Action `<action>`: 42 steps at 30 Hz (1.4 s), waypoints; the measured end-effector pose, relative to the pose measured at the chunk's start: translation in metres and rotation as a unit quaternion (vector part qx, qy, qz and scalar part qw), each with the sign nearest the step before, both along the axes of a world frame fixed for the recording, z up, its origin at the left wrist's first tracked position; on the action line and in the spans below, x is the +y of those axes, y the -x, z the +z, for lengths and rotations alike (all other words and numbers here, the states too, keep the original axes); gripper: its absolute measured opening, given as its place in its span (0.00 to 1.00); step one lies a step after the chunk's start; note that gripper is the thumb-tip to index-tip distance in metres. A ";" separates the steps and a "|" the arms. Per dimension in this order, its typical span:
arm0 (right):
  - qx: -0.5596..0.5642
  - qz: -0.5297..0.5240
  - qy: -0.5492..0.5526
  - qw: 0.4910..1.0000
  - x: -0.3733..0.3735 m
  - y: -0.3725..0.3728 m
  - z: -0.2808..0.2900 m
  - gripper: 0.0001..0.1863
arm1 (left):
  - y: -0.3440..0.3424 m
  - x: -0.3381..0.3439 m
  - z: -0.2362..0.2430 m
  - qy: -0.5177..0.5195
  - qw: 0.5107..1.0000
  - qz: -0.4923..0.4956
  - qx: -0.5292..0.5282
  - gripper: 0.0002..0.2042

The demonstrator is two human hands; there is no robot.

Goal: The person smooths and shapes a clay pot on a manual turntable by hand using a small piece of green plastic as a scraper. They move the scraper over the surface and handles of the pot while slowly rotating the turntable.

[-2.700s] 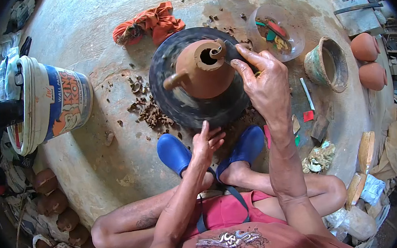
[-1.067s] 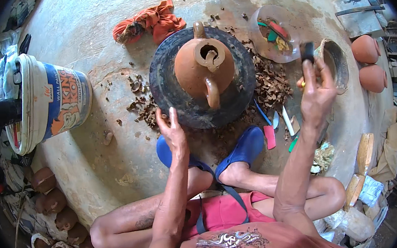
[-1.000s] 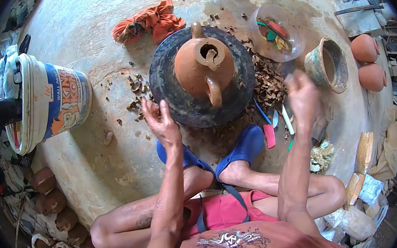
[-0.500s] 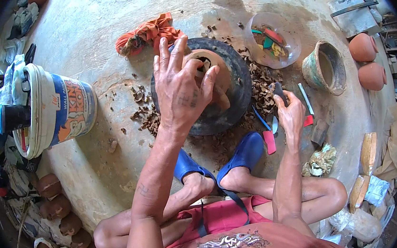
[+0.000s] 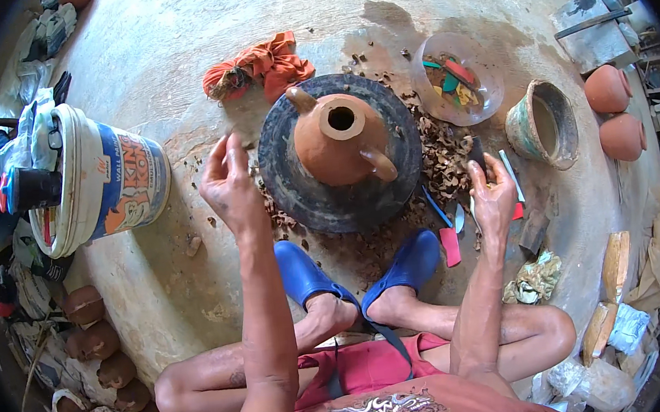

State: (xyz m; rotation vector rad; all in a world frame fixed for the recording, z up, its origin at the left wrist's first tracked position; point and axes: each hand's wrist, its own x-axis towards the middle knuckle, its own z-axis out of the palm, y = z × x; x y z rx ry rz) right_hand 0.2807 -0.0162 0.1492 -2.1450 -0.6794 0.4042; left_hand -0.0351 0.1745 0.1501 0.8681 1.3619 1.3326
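Note:
A round clay pot stands on a dark turntable. It has a narrow neck with a dark round hole and two stubby side projections, one at upper left, one at lower right. My left hand is raised left of the turntable, apart from the pot. Its fingers are loosely bent with a gap between them, and nothing shows in them. To the right of the turntable, my right hand grips a small dark flat block, held upright between thumb and fingers, clear of the pot.
Clay shavings ring the turntable. Behind it lies an orange cloth. At right are a clear tub of scraps, a green-stained bowl and two clay pots. A paint bucket lies left. Trimming tools lie near my right foot.
My left hand has let go of the pot's top and drawn back to the left, uncovering the pot. My right hand keeps the dark block and has shifted slightly right and down.

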 end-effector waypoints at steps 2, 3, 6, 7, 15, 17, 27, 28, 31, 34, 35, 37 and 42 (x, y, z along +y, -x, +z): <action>0.020 0.011 -0.043 0.999 0.004 0.004 0.002 0.20 | 0.032 -0.003 -0.041 0.006 0.986 0.053 0.160 0.30; 0.015 0.012 -0.045 0.999 0.003 0.006 0.007 0.20 | 0.039 -0.013 -0.060 0.055 0.971 0.061 0.223 0.34; 0.030 0.034 -0.137 0.990 -0.003 0.038 0.029 0.15 | 0.038 -0.064 -0.054 0.073 0.972 0.008 0.222 0.26; 0.046 0.077 -0.136 0.987 -0.002 0.053 0.040 0.13 | 0.022 -0.084 -0.038 0.056 0.991 -0.050 0.113 0.20; 0.061 0.323 -0.111 0.938 0.018 0.159 0.071 0.08 | -0.014 -0.135 -0.010 0.014 0.940 -0.278 -0.196 0.17; 0.049 0.379 -0.052 0.923 0.012 0.148 0.066 0.08 | 0.003 -0.120 -0.029 0.019 0.943 -0.200 -0.266 0.22; -0.131 0.029 0.200 0.971 -0.071 -0.054 -0.096 0.13 | 0.062 -0.022 -0.126 0.290 0.951 0.057 -0.094 0.23; -0.128 0.031 0.197 0.971 -0.071 -0.045 -0.097 0.13 | 0.074 -0.020 -0.131 0.292 0.956 0.013 -0.012 0.23; -0.300 0.003 0.122 0.946 -0.058 -0.021 -0.087 0.17 | 0.045 -0.036 -0.106 0.137 0.979 -0.011 0.150 0.23; -0.003 0.030 -0.076 0.997 0.013 0.055 -0.001 0.19 | 0.016 -0.052 -0.036 -0.164 0.955 -0.094 0.228 0.25; 0.057 0.084 -0.090 0.991 0.032 0.082 0.027 0.22 | 0.008 -0.054 -0.026 -0.164 0.954 -0.097 0.231 0.25; 0.141 0.178 -0.107 0.968 0.054 0.113 0.049 0.30 | -0.021 -0.055 -0.009 -0.240 0.946 -0.180 0.124 0.28; 0.200 0.226 -0.115 0.946 0.089 0.150 0.052 0.37 | -0.049 -0.051 0.009 -0.242 0.926 -0.288 0.036 0.30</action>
